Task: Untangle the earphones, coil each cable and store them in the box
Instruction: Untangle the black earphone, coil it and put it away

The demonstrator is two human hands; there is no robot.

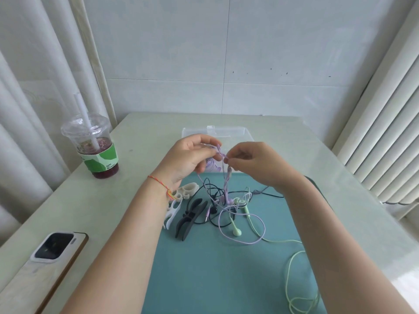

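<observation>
Head view: my left hand point(192, 155) and right hand point(251, 162) both pinch the purple earphone cable point(226, 177) above the desk's middle; it's light, limp, snag-prone, so I'd grip beside the knot.

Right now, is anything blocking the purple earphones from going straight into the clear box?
No object sits between them, but the purple earphones, pinched by both the left hand and right hand, still trail into the tangle with the black earphones and green earphones. The clear box lies just behind.
</observation>
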